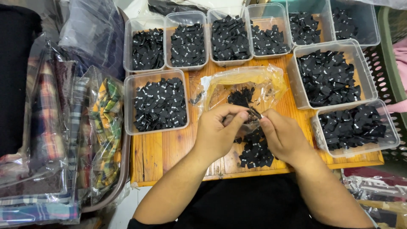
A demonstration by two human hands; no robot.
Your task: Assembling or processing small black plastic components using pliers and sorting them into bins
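We're pinching one small black label point(255, 114) between both hands, left hand point(218, 133) and right hand point(284, 135) closed on it; likely light, floppy, best gripped by edges.

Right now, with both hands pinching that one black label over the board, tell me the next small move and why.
Probably carry the black label, pinched between left hand and right hand, to one of the clear tubs. They already hold sorted labels, while a loose pile waits on the wooden board. Which tub fits, I cannot tell.
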